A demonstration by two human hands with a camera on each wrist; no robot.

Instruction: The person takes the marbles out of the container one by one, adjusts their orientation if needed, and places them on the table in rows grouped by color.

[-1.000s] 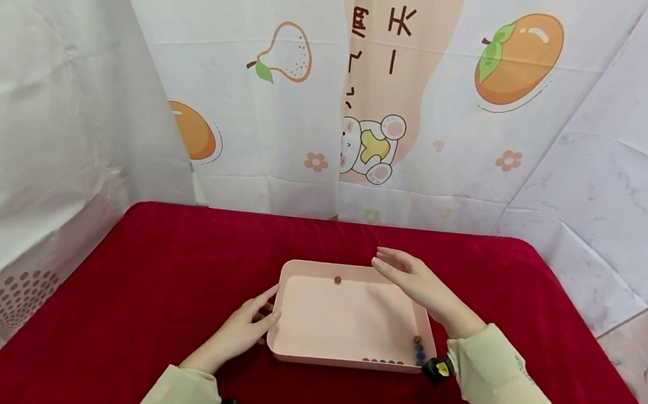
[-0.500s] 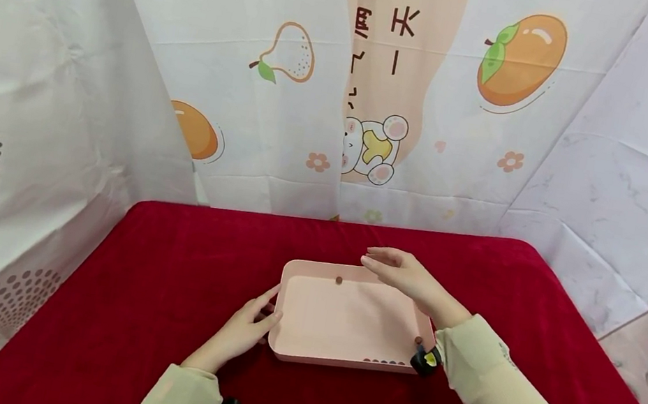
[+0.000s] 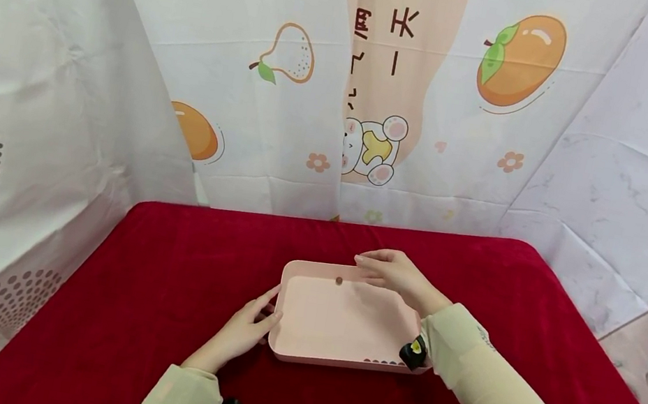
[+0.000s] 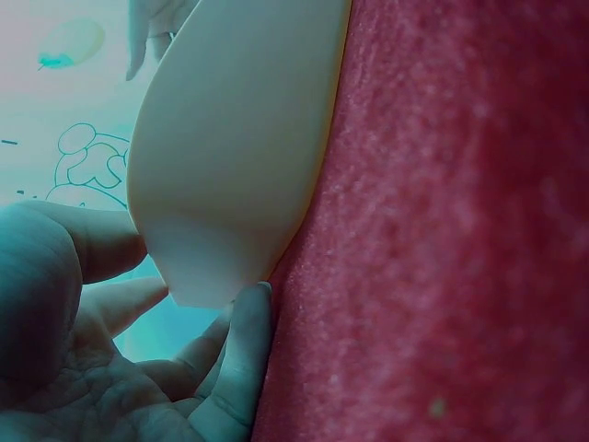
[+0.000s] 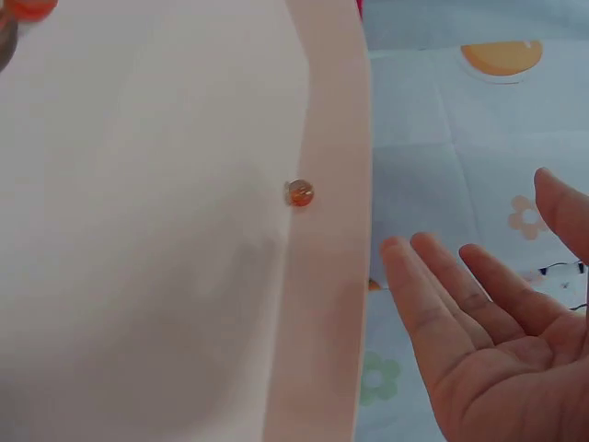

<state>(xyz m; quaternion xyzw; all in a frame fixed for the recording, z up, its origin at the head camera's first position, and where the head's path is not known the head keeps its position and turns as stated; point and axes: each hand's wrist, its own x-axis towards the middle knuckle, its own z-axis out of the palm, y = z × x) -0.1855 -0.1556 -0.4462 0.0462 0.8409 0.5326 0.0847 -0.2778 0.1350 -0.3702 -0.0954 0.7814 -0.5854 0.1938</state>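
A shallow pink tray (image 3: 344, 318) lies on the red cloth, with my left hand (image 3: 240, 326) gripping its left side. In the left wrist view, the thumb lies at the tray's (image 4: 239, 120) rim and fingertips meet its lower edge. My right hand (image 3: 392, 273), fingers extended and holding nothing, hovers over the far rim; in the right wrist view the hand (image 5: 497, 341) is apart from that rim. A small amber glass marble (image 5: 300, 192) sits against the far wall. Several dark marbles (image 3: 384, 363) line the near wall, partly hidden by it.
The red cloth (image 3: 193, 266) covers the table around the tray. Behind it hangs a white curtain (image 3: 286, 118) printed with fruit. A black wrist camera (image 3: 414, 352) on the right arm hides the tray's near right corner. An orange marble (image 5: 32, 7) shows in the right wrist view.
My right hand has shifted left along the far rim, and its wrist camera now covers the marbles in the right corner. The left hand, tray and amber marble stay in place.
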